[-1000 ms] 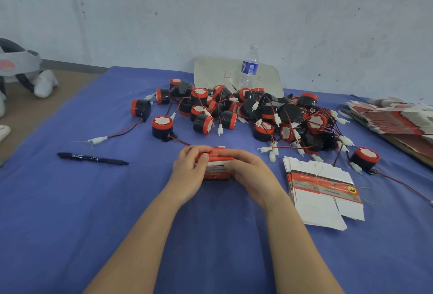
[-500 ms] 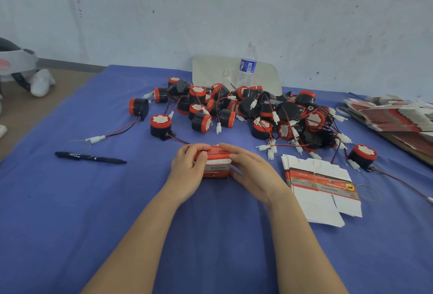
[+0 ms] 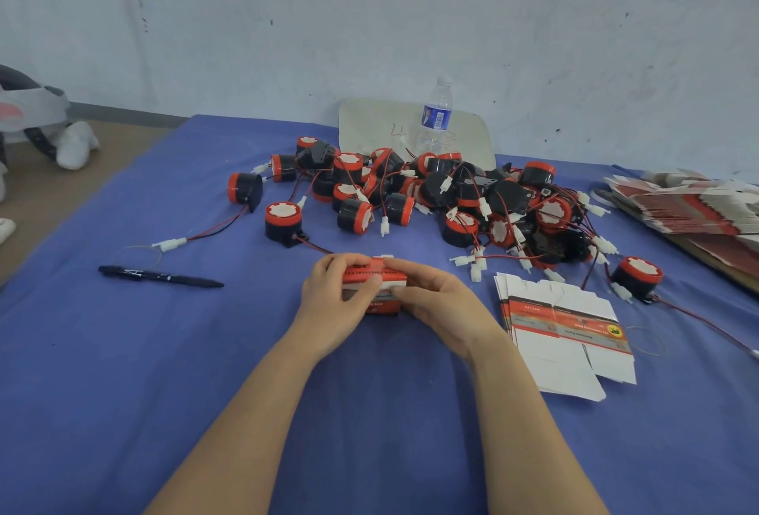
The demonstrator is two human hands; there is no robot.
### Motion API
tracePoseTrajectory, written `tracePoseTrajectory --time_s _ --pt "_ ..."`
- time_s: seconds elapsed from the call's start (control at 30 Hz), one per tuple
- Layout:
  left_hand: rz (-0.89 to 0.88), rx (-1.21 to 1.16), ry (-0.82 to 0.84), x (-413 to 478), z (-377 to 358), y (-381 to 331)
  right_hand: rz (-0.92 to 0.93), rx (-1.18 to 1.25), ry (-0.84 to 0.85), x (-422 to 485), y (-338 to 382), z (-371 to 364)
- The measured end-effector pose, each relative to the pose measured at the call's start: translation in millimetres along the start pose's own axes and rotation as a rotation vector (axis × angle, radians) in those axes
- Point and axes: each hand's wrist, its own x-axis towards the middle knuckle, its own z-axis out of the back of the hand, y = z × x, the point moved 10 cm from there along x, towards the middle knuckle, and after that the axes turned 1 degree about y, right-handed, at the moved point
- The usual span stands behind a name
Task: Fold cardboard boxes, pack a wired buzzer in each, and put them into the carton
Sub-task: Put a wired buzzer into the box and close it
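Note:
A small red and white cardboard box point(image 3: 384, 289) sits on the blue cloth in front of me. My left hand point(image 3: 334, 301) grips its left end, fingers curled over the top and thumb across the front. My right hand point(image 3: 439, 305) holds its right end, fingers laid along the top edge. A pile of black and red wired buzzers point(image 3: 431, 198) lies just behind the box. One buzzer point(image 3: 282, 223) stands apart, its red wire running toward the box. A short stack of flat box blanks point(image 3: 562, 325) lies to the right of my right hand.
A black pen point(image 3: 160, 277) lies to the left on the blue table point(image 3: 123, 371). A water bottle point(image 3: 436, 116) stands before a white board at the back. A big stack of flat blanks point(image 3: 690, 202) lies at the right edge. One buzzer point(image 3: 636, 277) sits beside the near blanks.
My left thumb has slid across the front of the box and my right fingers have moved along its top edge. The box stays in the same spot.

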Motion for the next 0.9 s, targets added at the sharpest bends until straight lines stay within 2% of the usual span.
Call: tracePoseTrajectory --time_s 0.17,0.33,0.53,0.7,0.9 --pt "-0.052 0.07 -0.022 -2 3 -3 -0.046 0.129 0.027 -3 0 -1" --pt "-0.043 0.035 -0.011 -1 2 -2 -0.072 0.255 0.025 -5 -1 1" --pt "-0.052 0.029 -0.033 -1 4 -2 -0.031 0.198 0.055 -6 1 -6" --pt "-0.007 0.132 -0.03 -1 -2 2 -0.009 0.181 0.052 -6 0 -9" --pt "0.068 -0.019 -0.027 0 -4 6 0.015 0.154 0.053 -7 4 -14"
